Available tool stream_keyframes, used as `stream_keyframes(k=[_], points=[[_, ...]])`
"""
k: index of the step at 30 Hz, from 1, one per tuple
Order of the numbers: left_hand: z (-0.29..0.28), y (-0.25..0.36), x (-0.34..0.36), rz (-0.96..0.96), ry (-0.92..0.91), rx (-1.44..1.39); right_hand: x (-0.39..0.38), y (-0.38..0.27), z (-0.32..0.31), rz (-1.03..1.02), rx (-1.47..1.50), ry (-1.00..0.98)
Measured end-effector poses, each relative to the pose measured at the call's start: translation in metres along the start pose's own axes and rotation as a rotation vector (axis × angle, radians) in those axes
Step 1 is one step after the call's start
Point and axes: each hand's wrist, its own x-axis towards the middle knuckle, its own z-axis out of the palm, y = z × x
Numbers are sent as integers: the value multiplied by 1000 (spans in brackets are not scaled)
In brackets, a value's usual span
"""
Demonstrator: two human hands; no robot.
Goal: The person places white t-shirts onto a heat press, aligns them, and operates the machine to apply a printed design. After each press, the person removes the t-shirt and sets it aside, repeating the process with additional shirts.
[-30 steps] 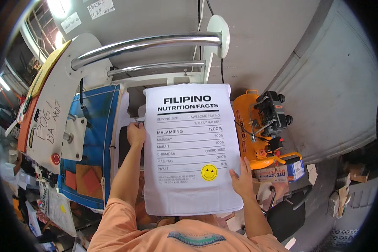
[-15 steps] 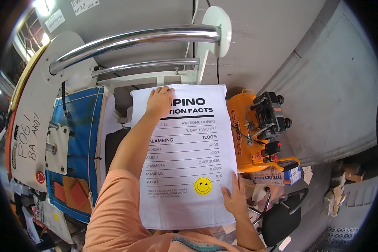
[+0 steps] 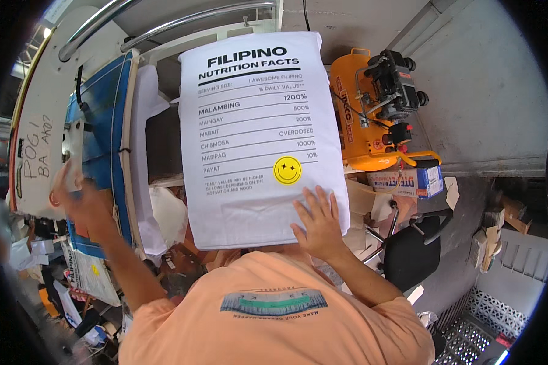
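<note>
The left hand (image 3: 79,198) is raised out at the left, blurred, in front of a blue board (image 3: 103,121); whether it grips anything I cannot tell. One white shirt (image 3: 259,134) with black print and a yellow smiley lies flat in the middle. The right hand (image 3: 318,220) rests open, fingers spread, on its lower edge. One orange compressor (image 3: 362,121) stands just right of the shirt, and one black chair (image 3: 417,249) sits below it.

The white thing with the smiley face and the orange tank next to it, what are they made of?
The white shirt looks like soft matte cloth: it lies flat with faint creases under the right hand. The orange tank seems painted metal, smooth and glossy, though plastic can't be excluded.
</note>
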Motion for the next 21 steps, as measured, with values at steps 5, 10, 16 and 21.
stream_keyframes(k=[5, 10, 16, 21], points=[[-125, -182, 9, -178, -85, 886, -8, 0, 1, -69, -22, 28], [-130, -156, 31, -380, -504, 767, 11, -11, -11, -210, 66, 118], [-131, -97, 18, -221, -459, 917, 32, -72, -18, -359, 432, 252], [-108, -12, -15, -108, -440, 778, 59, -136, -34, -410, 513, 336]])
